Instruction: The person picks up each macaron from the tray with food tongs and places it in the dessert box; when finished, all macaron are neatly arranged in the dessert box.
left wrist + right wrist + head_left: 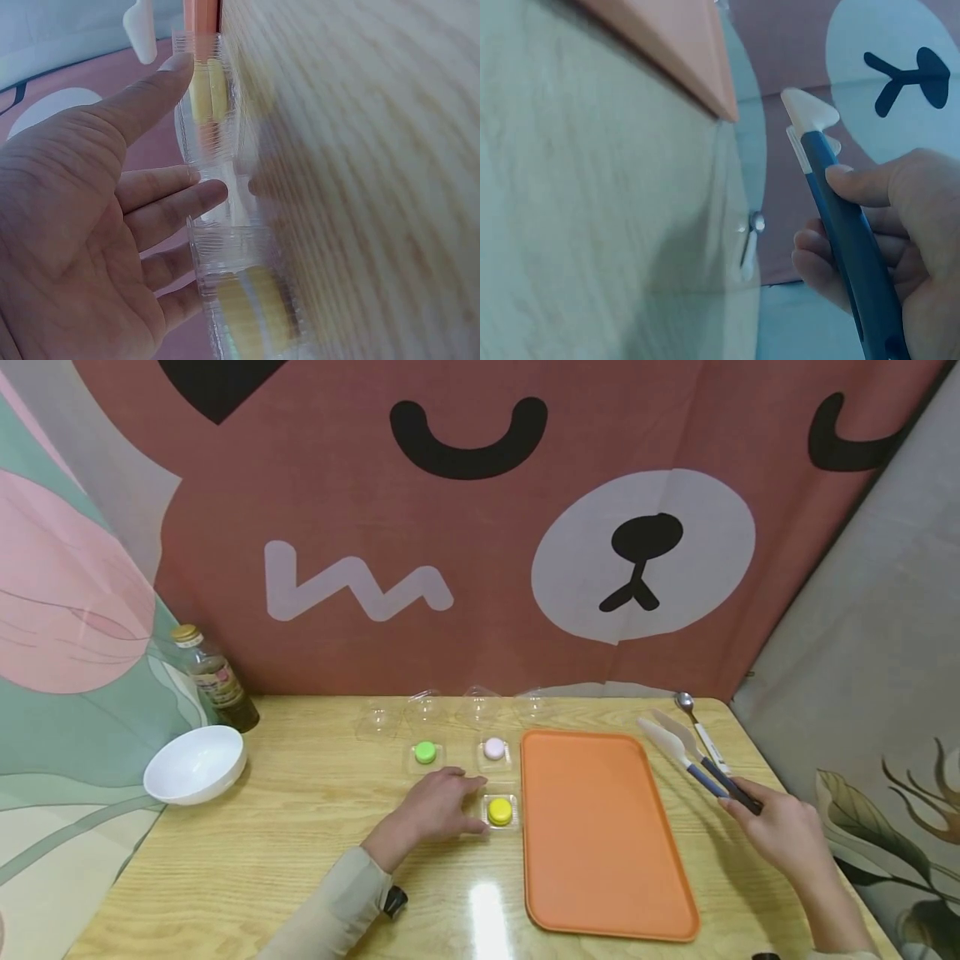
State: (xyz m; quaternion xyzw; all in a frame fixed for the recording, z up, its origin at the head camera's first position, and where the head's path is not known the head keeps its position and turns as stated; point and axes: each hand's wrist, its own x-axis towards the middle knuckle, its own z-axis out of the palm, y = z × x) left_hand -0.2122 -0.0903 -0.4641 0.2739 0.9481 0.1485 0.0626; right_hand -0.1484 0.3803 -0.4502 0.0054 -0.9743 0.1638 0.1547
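Observation:
My left hand (pixel 438 806) reaches over the table beside a yellow macaron (pixel 499 812) in a small clear plastic tray. Its fingers are spread, and in the left wrist view the thumb (pixel 150 97) appears to touch that tray's edge. Behind it, a green macaron (pixel 425 752) and a pale pink macaron (pixel 494 748) sit in similar clear trays. Right of the orange tray (pixel 600 835), my right hand (pixel 783 831) grips tongs (pixel 847 225) by their dark blue handles, with the pale tips (pixel 667 739) pointing away from me and slightly apart.
Several clear plastic lids (pixel 427 706) stand along the table's back edge. A white bowl (pixel 197 766) and a brown bottle (pixel 221 685) are at the left. A spoon (pixel 697 727) with a white handle lies at the back right. Patterned curtains enclose the table.

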